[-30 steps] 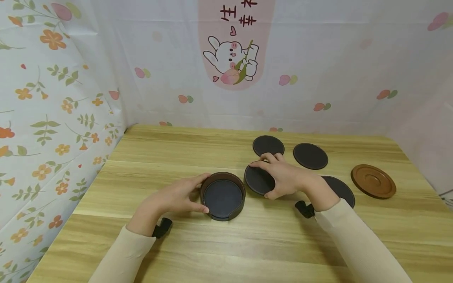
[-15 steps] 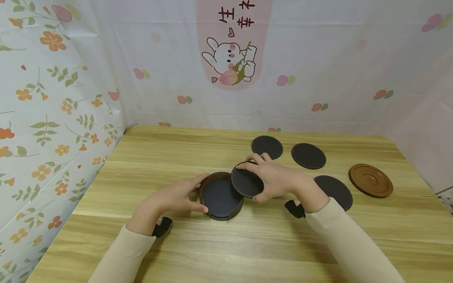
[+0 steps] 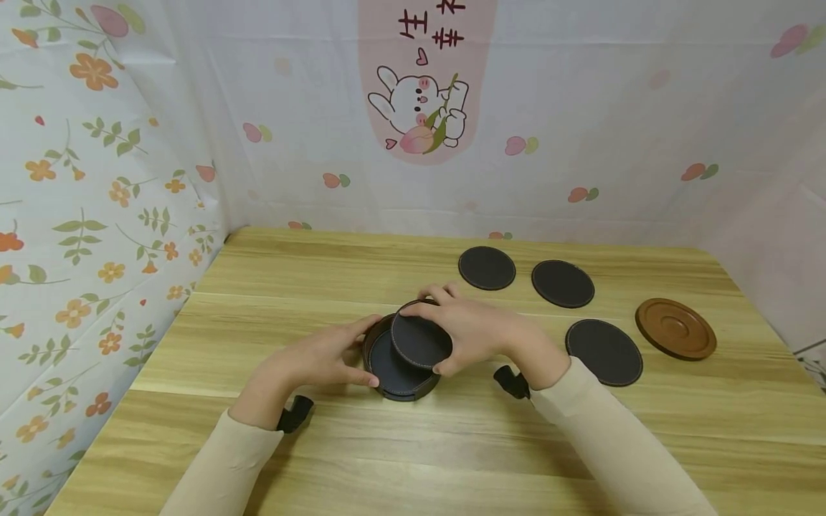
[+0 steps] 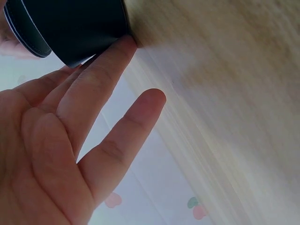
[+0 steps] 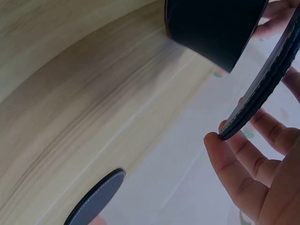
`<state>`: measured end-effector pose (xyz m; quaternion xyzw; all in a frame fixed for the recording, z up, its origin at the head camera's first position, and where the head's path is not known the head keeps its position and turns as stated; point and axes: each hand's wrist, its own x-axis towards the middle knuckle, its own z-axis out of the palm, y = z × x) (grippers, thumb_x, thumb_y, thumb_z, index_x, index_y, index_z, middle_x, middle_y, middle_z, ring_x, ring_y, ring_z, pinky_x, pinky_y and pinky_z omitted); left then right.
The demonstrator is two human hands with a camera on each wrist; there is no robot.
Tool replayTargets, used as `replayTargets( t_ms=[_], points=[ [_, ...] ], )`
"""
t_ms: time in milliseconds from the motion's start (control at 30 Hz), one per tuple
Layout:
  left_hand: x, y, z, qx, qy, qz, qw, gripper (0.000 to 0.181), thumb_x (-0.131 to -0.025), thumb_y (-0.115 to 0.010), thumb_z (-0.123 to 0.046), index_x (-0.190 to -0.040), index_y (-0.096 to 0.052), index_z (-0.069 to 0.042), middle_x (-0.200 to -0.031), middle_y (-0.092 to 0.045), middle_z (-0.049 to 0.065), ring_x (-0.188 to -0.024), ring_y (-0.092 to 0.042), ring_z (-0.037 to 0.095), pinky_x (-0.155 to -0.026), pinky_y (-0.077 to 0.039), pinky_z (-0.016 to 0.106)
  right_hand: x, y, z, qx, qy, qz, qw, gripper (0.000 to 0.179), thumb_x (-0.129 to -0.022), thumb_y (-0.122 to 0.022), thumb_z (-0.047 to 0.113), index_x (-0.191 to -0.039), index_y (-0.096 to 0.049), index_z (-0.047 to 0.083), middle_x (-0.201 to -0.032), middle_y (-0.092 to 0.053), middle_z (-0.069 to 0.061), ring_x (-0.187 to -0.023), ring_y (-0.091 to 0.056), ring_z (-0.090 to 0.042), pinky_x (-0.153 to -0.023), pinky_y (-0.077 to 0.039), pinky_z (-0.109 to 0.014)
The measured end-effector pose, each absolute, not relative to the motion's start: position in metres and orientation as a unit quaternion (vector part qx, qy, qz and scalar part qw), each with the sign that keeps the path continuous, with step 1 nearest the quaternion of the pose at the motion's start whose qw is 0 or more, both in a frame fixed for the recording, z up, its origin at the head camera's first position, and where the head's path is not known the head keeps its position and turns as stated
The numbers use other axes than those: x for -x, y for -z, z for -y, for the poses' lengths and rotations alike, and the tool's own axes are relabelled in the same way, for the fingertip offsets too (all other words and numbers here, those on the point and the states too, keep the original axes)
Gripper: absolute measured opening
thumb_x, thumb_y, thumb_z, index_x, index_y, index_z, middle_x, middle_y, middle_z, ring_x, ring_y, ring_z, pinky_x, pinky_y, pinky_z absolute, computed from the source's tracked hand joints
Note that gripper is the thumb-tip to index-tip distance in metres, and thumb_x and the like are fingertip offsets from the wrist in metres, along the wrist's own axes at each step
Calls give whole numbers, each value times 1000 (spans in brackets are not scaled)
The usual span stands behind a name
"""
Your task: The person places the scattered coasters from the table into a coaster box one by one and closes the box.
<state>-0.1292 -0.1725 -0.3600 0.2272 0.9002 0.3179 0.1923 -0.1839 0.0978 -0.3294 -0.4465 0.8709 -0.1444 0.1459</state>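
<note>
Only the right wrist view shows the right hand's fingers [image 5: 234, 159] pinching the coaster [image 5: 267, 79] edge-on above the holder [image 5: 211, 28].

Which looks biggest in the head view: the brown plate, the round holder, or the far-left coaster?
1. Holder and brown plate: look about alike, and the holder sits nearer, so unsure.
2. Far-left coaster: smallest, though farthest away.

holder [image 3: 400, 358] interior partly hidden
</note>
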Motion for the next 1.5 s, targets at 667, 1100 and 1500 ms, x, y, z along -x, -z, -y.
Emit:
replayTargets(
  t_ms=[667, 1100, 1500],
  points=[
    [129, 360, 174, -225, -326, -898, 193, 99, -82, -81, -42, -159, -24, -19, -158, -40, 6, -139, -48, 27, -116, -38, 49, 177, 334, -74, 473, 139, -854, 165, 87, -72, -82, 32, -149, -43, 25, -150, -33, -8, -128, -33, -24, -96, -48, -37],
    [129, 359, 174, -230, -324, -897, 196, 99, -82, -80, -44, -160, -23, -20, -159, -37, 5, -141, -45, 25, -117, -36, 49, 174, 335, -65, 464, 111, -861, 175, 86, -73, -82, 37, -149, -43, 30, -151, -31, -3, -127, -35, -21, -92, -50, -35],
    [129, 359, 175, -230, -321, -897, 197, 99, -83, -79, -42, -160, -22, -16, -159, -37, 8, -141, -45, 29, -116, -37, 52, 175, 340, -68, 477, 124, -855, 163, 83, -75, -84, 37, -148, -45, 28, -152, -34, 0, -128, -35, -20, -94, -51, -37]
  ],
)
